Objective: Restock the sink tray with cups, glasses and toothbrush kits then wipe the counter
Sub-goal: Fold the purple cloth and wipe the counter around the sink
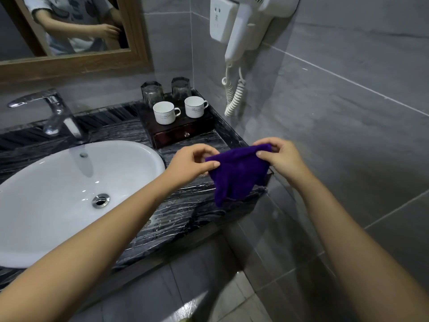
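Observation:
A purple cloth (238,175) hangs above the right end of the black marble counter (185,212), pinched at its top corners by both hands. My left hand (190,162) grips the left corner and my right hand (279,158) grips the right corner. Behind them a dark wooden tray with a drawer (183,133) stands in the counter's back right corner. On it are two white cups (165,112) (195,107) in front and two upturned glasses (152,93) (181,87) behind. No toothbrush kit is visible.
A white oval sink (69,191) with a chrome tap (55,112) fills the left of the counter. A wall-mounted hair dryer (234,29) with a coiled cord (234,98) hangs above the tray's right side. A wood-framed mirror (69,61) is at the back left. Grey tiled wall runs along the right.

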The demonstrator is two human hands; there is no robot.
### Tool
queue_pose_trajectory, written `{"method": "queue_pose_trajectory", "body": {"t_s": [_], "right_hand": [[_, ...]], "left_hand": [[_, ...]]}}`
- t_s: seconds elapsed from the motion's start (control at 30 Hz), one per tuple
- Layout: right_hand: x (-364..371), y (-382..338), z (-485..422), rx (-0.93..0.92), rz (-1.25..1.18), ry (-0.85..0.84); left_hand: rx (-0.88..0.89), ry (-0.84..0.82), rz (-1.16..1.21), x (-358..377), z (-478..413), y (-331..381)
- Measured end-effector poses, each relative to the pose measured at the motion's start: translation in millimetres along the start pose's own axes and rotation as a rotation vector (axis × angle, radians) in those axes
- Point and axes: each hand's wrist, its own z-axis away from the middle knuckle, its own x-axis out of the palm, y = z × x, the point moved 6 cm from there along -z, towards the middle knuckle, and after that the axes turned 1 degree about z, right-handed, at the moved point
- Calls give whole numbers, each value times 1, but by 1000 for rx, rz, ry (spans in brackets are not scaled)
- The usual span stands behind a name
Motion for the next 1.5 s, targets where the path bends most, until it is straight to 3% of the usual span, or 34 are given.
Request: {"method": "queue_pose_trajectory", "body": {"t_s": [0.2,0.4,0.47,0.57,0.67,0.8,1.03,1.5], "right_hand": [[29,53,-26,180,279,61],[84,83,-59,86,645,18],[108,97,-52,-65,849,-100],[146,126,-28,-303,1014,-446],[159,150,-27,-299,1101,-585],[162,158,-25,-317,1173,-565],[166,162,-14,-329,1166,-523],[214,150,-136,-355,1107,-553]], "left_hand": [[-197,44,-104,1,-21,-60],[-217,110,-425,-27,-56,-110],[-165,103,-571,-43,-55,-127],[-82,74,-885,-71,-46,-158],[-149,-21,-1133,-93,-36,-191],[-214,-17,-1060,-97,-27,-214],[-157,39,-981,-95,-26,-217],[-98,53,-932,-93,-26,-212]]}}
